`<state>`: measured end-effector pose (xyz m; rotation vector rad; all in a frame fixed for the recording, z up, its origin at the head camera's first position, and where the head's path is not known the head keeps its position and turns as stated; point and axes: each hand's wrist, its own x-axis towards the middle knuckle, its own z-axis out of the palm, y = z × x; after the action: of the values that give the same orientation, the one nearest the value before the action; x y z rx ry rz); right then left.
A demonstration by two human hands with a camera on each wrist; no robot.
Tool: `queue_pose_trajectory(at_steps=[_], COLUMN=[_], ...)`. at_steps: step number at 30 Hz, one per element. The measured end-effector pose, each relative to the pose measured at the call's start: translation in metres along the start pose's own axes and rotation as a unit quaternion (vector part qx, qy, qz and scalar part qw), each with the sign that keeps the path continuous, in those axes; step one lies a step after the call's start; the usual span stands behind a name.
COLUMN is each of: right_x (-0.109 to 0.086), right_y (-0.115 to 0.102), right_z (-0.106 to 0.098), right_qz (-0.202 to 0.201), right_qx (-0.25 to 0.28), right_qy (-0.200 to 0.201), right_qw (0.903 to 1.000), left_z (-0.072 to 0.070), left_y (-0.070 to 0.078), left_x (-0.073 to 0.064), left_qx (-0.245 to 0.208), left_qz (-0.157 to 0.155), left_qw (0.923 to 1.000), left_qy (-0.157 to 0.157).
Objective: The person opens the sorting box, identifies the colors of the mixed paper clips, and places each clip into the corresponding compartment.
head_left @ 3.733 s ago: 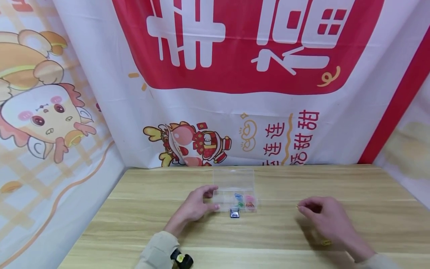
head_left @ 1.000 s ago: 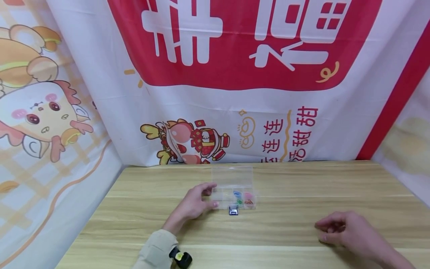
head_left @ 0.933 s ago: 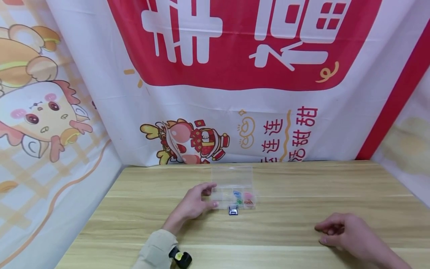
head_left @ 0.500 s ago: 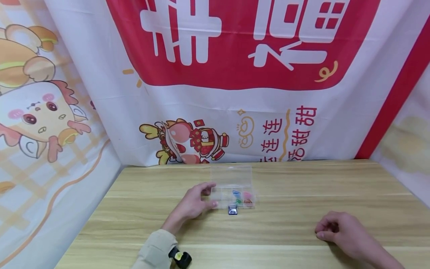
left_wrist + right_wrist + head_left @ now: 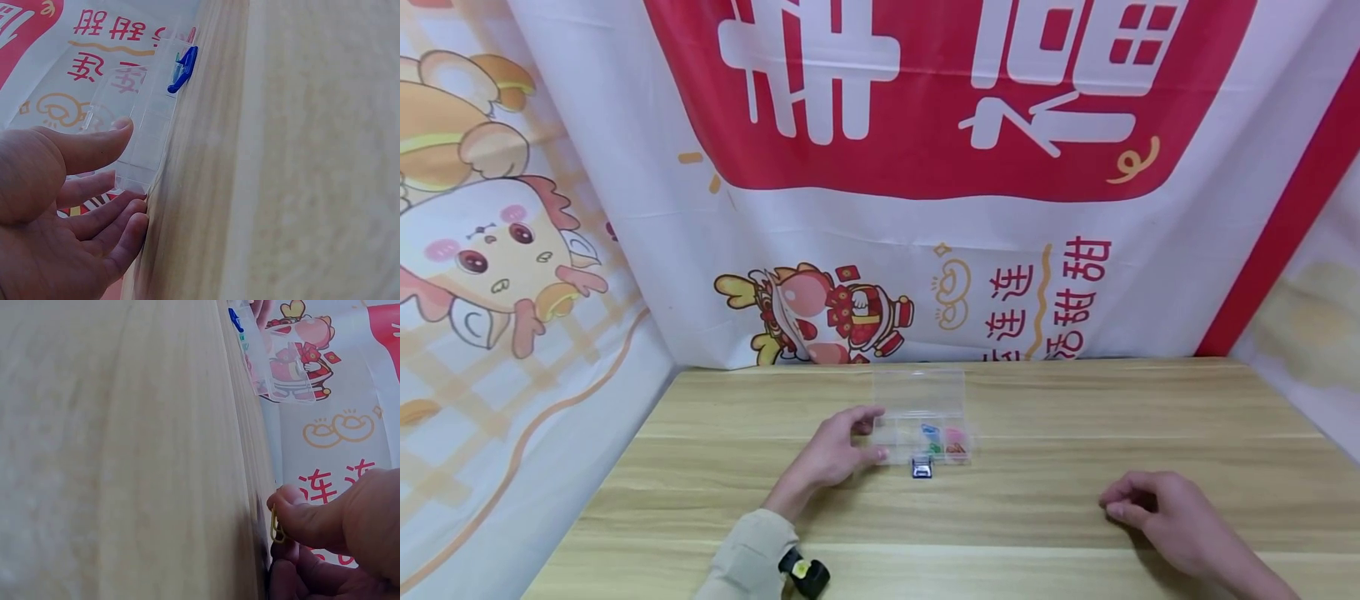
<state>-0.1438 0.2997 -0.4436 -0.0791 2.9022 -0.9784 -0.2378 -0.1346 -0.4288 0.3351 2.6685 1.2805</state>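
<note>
A clear plastic compartment box [image 5: 886, 435] stands near the back of the table with its lid raised. My left hand [image 5: 833, 452] holds its left end between thumb and fingers; the thumb [image 5: 103, 147] shows in the left wrist view. Small blue [image 5: 931, 433], green, pink and red pieces lie in the right compartments. A blue latch-like piece [image 5: 922, 467] is at the box's front edge. Over at the right, my right hand [image 5: 1172, 517] is low at the table. Its thumb and fingers pinch a yellow paper clip [image 5: 275, 526], visible only in the right wrist view.
The wooden table [image 5: 1000, 517] runs back to a printed cloth [image 5: 917, 225] hanging behind the box. More printed cloth [image 5: 497, 317] hangs at the left side. A black band [image 5: 805, 573] sits on the left wrist.
From its earlier place, my right hand has moved right and toward me. The yellow piece on the table near that wrist is no longer seen there. My left hand stays at the box.
</note>
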Motion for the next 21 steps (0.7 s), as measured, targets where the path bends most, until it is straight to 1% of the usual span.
queue_pose_trajectory(at_steps=[4, 7, 9, 10, 11, 13, 15, 17, 18, 20, 21], right_x=[0.003, 0.006, 0.012, 0.016, 0.020, 0.031, 0.043, 0.056, 0.064, 0.080, 0.089], right_y=[-0.006, -0.018, -0.032, -0.041, -0.052, -0.078, -0.111, -0.146, -0.162, -0.188, -0.194], right_z=[0.005, 0.013, 0.019, 0.021, 0.023, 0.027, 0.030, 0.035, 0.040, 0.054, 0.066], right_qz=[-0.019, -0.045, -0.058, -0.069, -0.080, -0.106, -0.137, -0.180, -0.213, -0.276, -0.286], right_qx=[-0.009, 0.000, 0.015, 0.020, 0.031, 0.053, 0.072, 0.091, 0.095, 0.083, 0.065], right_qy=[0.014, 0.024, 0.027, 0.034, 0.040, 0.063, 0.095, 0.135, 0.160, 0.196, 0.192], right_qw=[0.9997, 0.9987, 0.9979, 0.9968, 0.9956, 0.9909, 0.9833, 0.9701, 0.9591, 0.9375, 0.9365], left_z=[-0.001, -0.002, -0.003, -0.004, -0.004, -0.006, -0.007, -0.008, -0.009, -0.010, -0.010], left_y=[-0.002, -0.003, -0.004, -0.004, -0.004, -0.004, -0.004, -0.004, -0.004, -0.004, -0.004], left_x=[-0.001, -0.001, 0.000, 0.000, 0.000, 0.000, 0.000, 0.001, 0.001, 0.001, 0.002], left_qx=[0.001, -0.001, -0.003, -0.003, -0.004, -0.005, -0.001, -0.002, -0.002, -0.003, -0.005], left_qz=[0.002, -0.001, -0.009, -0.010, -0.013, -0.018, -0.018, -0.016, -0.013, -0.002, 0.001], left_qw=[1.0000, 1.0000, 1.0000, 0.9999, 0.9999, 0.9998, 0.9998, 0.9999, 0.9999, 1.0000, 1.0000], left_qy=[0.000, -0.001, -0.001, -0.001, -0.001, 0.000, 0.001, 0.002, 0.000, -0.003, -0.004])
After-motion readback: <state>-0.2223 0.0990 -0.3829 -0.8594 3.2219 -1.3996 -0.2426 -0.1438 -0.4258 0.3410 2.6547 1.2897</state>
